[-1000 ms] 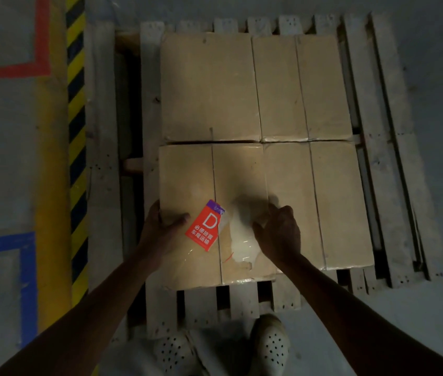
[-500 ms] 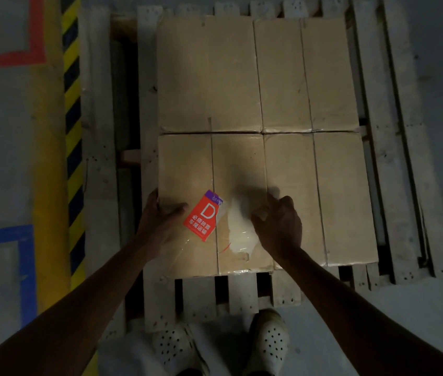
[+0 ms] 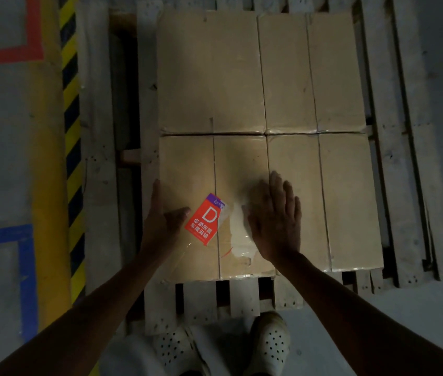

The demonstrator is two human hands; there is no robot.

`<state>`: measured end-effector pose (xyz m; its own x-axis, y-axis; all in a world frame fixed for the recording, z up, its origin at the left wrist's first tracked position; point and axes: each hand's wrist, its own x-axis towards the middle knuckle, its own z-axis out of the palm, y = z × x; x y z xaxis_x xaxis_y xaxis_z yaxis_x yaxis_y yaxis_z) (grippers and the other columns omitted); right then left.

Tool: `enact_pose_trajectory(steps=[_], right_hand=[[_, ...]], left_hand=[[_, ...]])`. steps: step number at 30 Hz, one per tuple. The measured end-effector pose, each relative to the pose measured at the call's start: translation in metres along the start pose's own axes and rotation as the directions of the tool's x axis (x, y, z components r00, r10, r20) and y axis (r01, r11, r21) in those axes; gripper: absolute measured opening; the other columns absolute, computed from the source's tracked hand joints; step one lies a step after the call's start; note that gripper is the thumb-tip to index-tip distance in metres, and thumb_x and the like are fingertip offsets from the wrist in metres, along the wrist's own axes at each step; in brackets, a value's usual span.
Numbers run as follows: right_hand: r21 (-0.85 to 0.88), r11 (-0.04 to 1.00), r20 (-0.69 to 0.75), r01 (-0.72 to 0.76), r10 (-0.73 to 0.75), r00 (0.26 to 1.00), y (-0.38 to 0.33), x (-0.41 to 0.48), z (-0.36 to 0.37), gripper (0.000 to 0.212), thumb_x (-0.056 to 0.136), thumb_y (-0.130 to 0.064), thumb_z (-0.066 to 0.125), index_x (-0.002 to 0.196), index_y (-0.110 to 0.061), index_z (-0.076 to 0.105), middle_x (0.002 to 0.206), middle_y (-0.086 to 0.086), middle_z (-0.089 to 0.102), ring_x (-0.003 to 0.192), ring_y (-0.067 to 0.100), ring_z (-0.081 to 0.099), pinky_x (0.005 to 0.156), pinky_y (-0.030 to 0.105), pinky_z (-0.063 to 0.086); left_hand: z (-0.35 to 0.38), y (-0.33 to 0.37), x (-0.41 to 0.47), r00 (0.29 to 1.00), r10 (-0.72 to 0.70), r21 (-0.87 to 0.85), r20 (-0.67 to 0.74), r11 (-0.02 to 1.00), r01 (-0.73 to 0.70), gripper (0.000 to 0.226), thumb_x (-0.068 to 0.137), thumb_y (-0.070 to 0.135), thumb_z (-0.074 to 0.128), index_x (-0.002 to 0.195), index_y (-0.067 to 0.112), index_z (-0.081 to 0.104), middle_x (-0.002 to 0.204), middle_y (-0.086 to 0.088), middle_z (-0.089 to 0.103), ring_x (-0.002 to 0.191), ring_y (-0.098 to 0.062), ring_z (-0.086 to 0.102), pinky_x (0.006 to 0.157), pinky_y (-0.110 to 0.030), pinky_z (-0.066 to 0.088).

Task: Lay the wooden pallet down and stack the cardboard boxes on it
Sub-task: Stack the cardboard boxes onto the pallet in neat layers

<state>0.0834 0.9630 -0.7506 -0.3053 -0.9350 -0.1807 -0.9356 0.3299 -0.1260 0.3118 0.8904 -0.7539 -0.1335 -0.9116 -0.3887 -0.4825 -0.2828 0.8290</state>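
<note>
Grey floor (image 3: 377, 335), pallet (image 3: 98, 131); at six o'clock our straight-fingered left hand (image 3: 160, 226) and right hand (image 3: 274, 226) pressed a box (image 3: 239, 164); even pressure seemed best.

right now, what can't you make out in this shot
Head view only.
Sides of the cardboard boxes, so how many layers there are: seen from straight above.
Far end of the pallet: cut off by the top edge.
Purple strip's print on the red label: too small.
Box top under the right hand: covered by it.
</note>
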Motion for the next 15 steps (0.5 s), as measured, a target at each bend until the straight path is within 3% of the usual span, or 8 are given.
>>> enact_pose_trajectory(steps=[2, 5, 11, 15], right_hand=[[-0.022, 0.999, 0.05, -0.045, 0.046, 0.998, -0.005, 0.003, 0.004, 0.079, 0.099, -0.063, 0.03, 0.159, -0.013, 0.018, 0.166, 0.016, 0.012, 0.152, 0.04, 0.013, 0.117, 0.059, 0.025], [-0.066, 0.996, 0.081, -0.061, 0.067, 0.994, -0.008, 0.003, 0.009, 0.083, 0.098, -0.066, 0.023, 0.16, -0.012, 0.011, 0.167, 0.015, 0.007, 0.153, 0.04, 0.007, 0.119, 0.059, 0.019], [-0.082, 0.995, 0.107, -0.065, 0.073, 0.992, -0.007, 0.003, 0.012, 0.084, 0.098, -0.066, 0.021, 0.16, -0.013, 0.004, 0.167, 0.015, 0.002, 0.153, 0.04, 0.004, 0.12, 0.058, 0.015], [-0.089, 0.993, 0.126, -0.072, 0.083, 0.989, -0.008, 0.004, 0.012, 0.084, 0.097, -0.066, 0.02, 0.16, -0.013, 0.004, 0.167, 0.014, 0.001, 0.153, 0.039, 0.003, 0.12, 0.058, 0.015]], left_hand=[[0.004, 0.001, -0.005, 0.988, 0.142, 0.227, -0.062, 0.966, -0.125, 0.073, 0.098, 0.031, 0.058, 0.156, 0.025, 0.014, 0.16, 0.004, 0.022, 0.135, 0.011, 0.024, 0.101, -0.01, 0.03], [0.011, -0.011, -0.007, 0.977, 0.196, 0.475, -0.081, 0.869, -0.135, 0.058, 0.101, 0.036, 0.048, 0.154, 0.023, 0.03, 0.165, -0.012, 0.012, 0.14, -0.013, 0.013, 0.1, -0.032, 0.03], [0.015, -0.028, -0.005, 0.962, 0.27, 0.592, -0.046, 0.783, -0.191, 0.057, 0.104, 0.05, 0.025, 0.152, 0.022, 0.036, 0.164, -0.018, 0.011, 0.144, -0.035, 0.031, 0.088, -0.032, 0.042], [0.015, -0.029, -0.001, 0.95, 0.313, 0.624, -0.007, 0.743, -0.241, 0.057, 0.105, 0.047, 0.025, 0.153, 0.017, 0.029, 0.163, -0.018, 0.016, 0.148, -0.037, 0.023, 0.109, -0.048, 0.038]])
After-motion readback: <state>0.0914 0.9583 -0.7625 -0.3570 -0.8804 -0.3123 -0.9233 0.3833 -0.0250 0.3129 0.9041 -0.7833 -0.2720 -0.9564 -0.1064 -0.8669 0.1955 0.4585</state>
